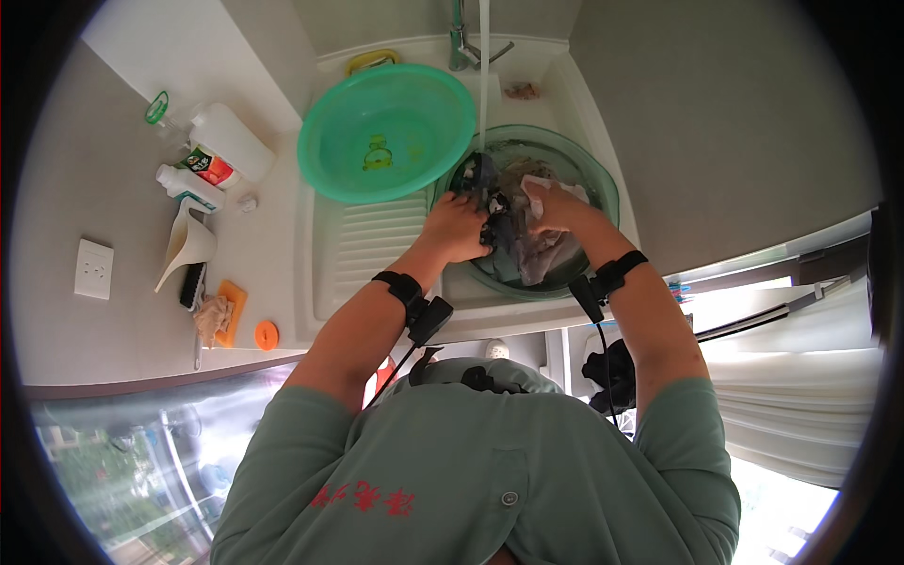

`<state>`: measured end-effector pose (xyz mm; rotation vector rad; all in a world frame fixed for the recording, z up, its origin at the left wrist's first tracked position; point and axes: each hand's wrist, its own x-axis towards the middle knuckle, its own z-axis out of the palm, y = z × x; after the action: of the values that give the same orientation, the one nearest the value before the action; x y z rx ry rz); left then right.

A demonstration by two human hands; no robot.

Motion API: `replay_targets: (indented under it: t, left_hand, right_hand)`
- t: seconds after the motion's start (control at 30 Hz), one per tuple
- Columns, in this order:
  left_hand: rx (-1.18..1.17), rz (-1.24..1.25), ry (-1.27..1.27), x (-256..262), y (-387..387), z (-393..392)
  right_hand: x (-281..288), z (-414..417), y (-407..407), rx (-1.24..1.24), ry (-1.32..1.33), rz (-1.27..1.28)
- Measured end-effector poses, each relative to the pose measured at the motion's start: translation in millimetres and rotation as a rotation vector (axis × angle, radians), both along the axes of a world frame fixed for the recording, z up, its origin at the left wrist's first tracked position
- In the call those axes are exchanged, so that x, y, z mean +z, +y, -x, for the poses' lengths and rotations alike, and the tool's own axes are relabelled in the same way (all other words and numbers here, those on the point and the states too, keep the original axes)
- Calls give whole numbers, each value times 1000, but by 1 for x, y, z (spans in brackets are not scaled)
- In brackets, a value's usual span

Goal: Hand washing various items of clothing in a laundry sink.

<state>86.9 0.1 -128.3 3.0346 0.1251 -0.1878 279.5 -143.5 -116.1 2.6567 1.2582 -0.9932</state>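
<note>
A translucent greenish basin (611, 191) of water and wet laundry stands in the sink under the running tap stream (484, 85). My left hand (458, 227) reaches over its left side, fingers and thumb closed on a dark patterned cloth (500, 229); the fingertips are partly hidden. At the right side of the basin, my right hand (559, 209) grips a pale, thin cloth (575, 191). Below that hand, greyish-mauve fabric (535, 261) lies bunched in the water.
A green plastic basin (388, 141) sits tilted over the sink's moulded washboard (378, 244). Behind is the chrome faucet (459, 46). Along the left counter are a white jug (233, 141), a white bottle (189, 187), a scoop (189, 240), a brush (191, 286) and an orange sponge (233, 311).
</note>
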Motion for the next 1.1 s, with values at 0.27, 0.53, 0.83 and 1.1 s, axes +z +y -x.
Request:
replay_targets:
  t: [0.27, 0.53, 0.83, 1.1]
  left_hand:
    - [-8, 5, -37, 5, 1, 3]
    - [-24, 128, -244, -4, 2, 4]
    - [24, 149, -269, -6, 2, 4]
    - [-15, 180, -253, -8, 4, 2]
  right_hand:
    - [12, 49, 35, 346, -157, -338]
    - [-1, 60, 32, 301, -261, 110]
    - [-30, 53, 39, 326, -399, 206]
    - [-6, -3, 2, 335, 228, -537]
